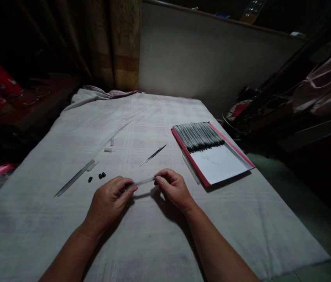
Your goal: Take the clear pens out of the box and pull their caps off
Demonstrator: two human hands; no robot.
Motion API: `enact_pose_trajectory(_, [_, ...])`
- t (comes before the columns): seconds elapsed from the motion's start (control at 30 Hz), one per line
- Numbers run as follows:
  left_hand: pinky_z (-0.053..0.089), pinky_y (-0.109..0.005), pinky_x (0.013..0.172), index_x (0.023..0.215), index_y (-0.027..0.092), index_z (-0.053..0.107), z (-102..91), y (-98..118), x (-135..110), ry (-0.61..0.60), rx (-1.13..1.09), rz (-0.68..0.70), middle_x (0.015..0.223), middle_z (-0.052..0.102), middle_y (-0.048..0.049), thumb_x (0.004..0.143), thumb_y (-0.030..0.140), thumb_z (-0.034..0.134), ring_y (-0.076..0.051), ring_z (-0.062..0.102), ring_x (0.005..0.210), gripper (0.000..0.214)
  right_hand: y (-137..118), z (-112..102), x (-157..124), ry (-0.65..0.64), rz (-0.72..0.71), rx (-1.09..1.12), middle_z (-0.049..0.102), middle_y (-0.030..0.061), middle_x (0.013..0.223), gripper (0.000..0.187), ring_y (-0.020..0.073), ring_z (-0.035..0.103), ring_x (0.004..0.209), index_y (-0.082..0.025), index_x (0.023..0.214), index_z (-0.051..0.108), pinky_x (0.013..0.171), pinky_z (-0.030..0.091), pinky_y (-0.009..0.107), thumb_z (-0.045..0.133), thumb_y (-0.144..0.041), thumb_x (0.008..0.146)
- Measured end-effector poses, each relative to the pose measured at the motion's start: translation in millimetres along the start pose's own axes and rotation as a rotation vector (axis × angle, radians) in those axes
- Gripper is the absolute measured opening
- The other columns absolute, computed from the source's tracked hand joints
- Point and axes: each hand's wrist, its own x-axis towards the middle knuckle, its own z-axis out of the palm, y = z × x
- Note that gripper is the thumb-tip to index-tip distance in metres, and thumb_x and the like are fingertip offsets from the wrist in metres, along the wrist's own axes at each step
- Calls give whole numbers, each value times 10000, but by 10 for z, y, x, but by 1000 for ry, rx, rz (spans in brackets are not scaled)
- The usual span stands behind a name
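Home, seemingly: patterned curtain (124,43), pale checked cloth (153,250).

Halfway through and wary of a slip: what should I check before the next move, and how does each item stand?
1. Left hand closed on the clear tube: ok.
2. Right hand holding the tube's other end: ok, between fingertips.
3. Tube end inside the left fingers: cannot tell, hidden.
4. Loose refill apart from both hands: ok.
5. Small black pieces gathered together: not ok, one lies apart from two.
6. Pens inside the red-edged box: ok, in a row.
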Motion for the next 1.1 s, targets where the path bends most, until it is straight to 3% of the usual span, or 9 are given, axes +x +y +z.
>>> enact_pose_trajectory(0.2, [566, -277, 696, 935, 231, 692, 89, 28, -12, 65, -104, -112, 855, 750, -29, 930, 468, 525, -182, 713, 768, 289, -32, 111, -4, -3, 126, 244, 653, -26, 735, 355, 93, 557, 533, -226, 974, 692, 503, 460, 221, 814, -406, 694])
enact_pose_trajectory(0.27, [575, -279, 702, 935, 238, 693, 114, 40, -11, 56, -139, -126, 854, 751, -27, 923, 465, 520, -185, 716, 772, 286, -23, 182, -10, -49, 144, 272, 627, -34, 707, 358, 90, 534, 520, -224, 947, 704, 484, 438, 215, 832, -408, 668])
enact_pose_trajectory(0.37, [579, -271, 682, 900, 249, 699, 135, 39, -7, 35, -172, -120, 809, 745, -15, 906, 464, 534, -177, 711, 725, 271, -16, 260, 3, -85, 135, 245, 594, -34, 651, 298, 83, 476, 497, -204, 841, 705, 453, 386, 206, 813, -436, 689])
enact_pose_trajectory(0.47, [584, -270, 675, 887, 250, 702, 140, 3, -2, 59, -174, -113, 799, 752, -11, 894, 458, 549, -176, 718, 715, 258, -32, 262, 40, -20, 105, 232, 579, -35, 617, 322, 84, 470, 490, -200, 772, 662, 449, 368, 201, 791, -489, 712])
enact_pose_trajectory(0.67, [596, -268, 678, 894, 241, 707, 159, -42, 2, 72, -187, -127, 822, 771, -17, 900, 453, 558, -180, 736, 730, 260, -39, 304, 36, -71, 97, 225, 602, -42, 667, 348, 96, 533, 507, -231, 919, 647, 492, 436, 215, 796, -477, 724])
enact_pose_trajectory(0.8, [602, -264, 689, 905, 245, 731, 176, -30, -6, 51, -217, -127, 845, 781, -20, 893, 453, 568, -181, 744, 753, 264, -59, 347, 57, -66, 16, 156, 598, -33, 664, 334, 100, 545, 540, -213, 867, 658, 517, 443, 219, 763, -510, 756])
enact_pose_trajectory(0.9, [598, -258, 664, 875, 246, 738, 161, -26, -3, 55, -206, -115, 799, 771, -14, 906, 448, 544, -170, 732, 696, 282, -202, 110, 250, 35, -32, 111, 650, 2, 696, 387, 112, 563, 530, -211, 880, 638, 445, 381, 204, 691, -588, 808])
enact_pose_trajectory(1.0, [587, -246, 620, 819, 245, 732, 126, -18, 14, 57, -198, -104, 743, 756, -6, 918, 437, 517, -158, 711, 626, 305, -449, -382, 620, 257, -150, 20, 710, 34, 803, 444, 125, 600, 556, -215, 894, 626, 430, 367, 207, 670, -646, 798])
enact_pose_trajectory(1.1, [588, -244, 621, 814, 243, 729, 96, -19, 30, 64, -179, -109, 753, 764, -7, 914, 427, 517, -159, 718, 631, 298, -679, -900, 1053, 378, -206, -422, 724, 51, 765, 446, 162, 642, 636, -169, 922, 707, 558, 474, 254, 595, -599, 880])
